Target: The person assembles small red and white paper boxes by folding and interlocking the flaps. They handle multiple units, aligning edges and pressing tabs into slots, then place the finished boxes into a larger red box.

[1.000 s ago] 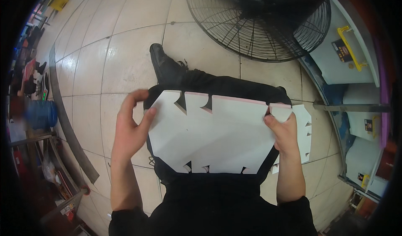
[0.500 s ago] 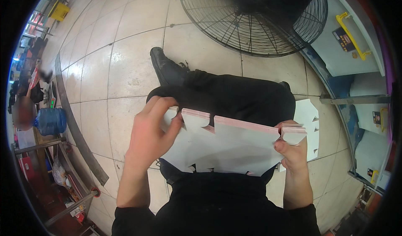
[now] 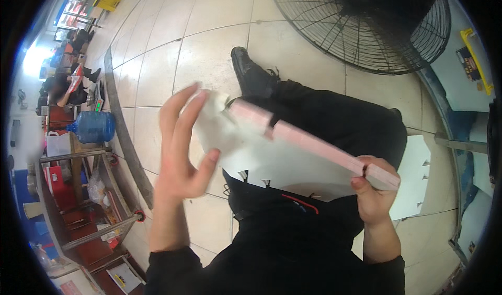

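Observation:
Over my lap lies a stack of die-cut cardboard sheets [image 3: 293,167], white on top, with pinkish layered edges along its far side and notched tabs. It tilts down toward its right end. There my right hand [image 3: 377,198] grips the stack, thumb on top and fingers beneath. At the stack's left end my left hand [image 3: 180,148] is spread, thumb and fingers apart, beside the whitish corner flap; slight motion blurs this end. More white notched sheets [image 3: 415,185] lie low on the right, partly behind my leg.
A large black caged fan [image 3: 361,28] stands ahead on the right. White panels with a yellow handle [image 3: 477,59] line the right side. On the left are a metal rack [image 3: 86,242], a blue water jug [image 3: 94,126] and a dark strip [image 3: 123,133] on the tiled floor. A person [image 3: 65,86] sits beyond.
My left hand has let go of the stack's left end and opened. The stack now slopes more, right end lower. The whole view has swung left.

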Demonstrator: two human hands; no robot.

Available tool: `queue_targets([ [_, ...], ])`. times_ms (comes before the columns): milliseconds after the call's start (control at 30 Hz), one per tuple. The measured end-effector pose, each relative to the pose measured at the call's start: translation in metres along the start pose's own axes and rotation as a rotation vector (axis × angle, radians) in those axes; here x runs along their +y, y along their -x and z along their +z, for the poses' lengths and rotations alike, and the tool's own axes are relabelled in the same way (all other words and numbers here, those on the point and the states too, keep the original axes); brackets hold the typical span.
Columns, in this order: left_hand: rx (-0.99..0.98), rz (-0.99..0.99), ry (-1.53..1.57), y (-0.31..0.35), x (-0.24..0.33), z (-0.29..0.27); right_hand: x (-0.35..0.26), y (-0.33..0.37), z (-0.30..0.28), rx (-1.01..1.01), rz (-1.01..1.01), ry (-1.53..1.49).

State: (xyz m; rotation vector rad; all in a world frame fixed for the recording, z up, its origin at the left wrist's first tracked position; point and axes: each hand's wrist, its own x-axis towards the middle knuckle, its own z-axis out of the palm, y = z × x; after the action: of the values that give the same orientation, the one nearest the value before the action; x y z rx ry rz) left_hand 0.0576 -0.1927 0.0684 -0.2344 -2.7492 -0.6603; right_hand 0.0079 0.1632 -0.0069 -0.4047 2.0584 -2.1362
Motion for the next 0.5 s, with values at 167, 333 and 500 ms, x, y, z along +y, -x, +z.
queue_targets([
  [167, 0.037, 0.336, -0.341, 0.096, -0.021, 0.088, 0.007, 0.006, -0.003, 0.101, 0.05, -0.163],
  [333, 0.567, -0.694, -0.197, 0.118, -0.145, 0.014, 0.001, 0.004, -0.004, 0.044, 0.049, -0.2],
  [500, 0.783, -0.325, -0.158, 0.083, -0.062, -0.004, -0.01, -0.006, 0.007, -0.182, -0.202, -0.118],
])
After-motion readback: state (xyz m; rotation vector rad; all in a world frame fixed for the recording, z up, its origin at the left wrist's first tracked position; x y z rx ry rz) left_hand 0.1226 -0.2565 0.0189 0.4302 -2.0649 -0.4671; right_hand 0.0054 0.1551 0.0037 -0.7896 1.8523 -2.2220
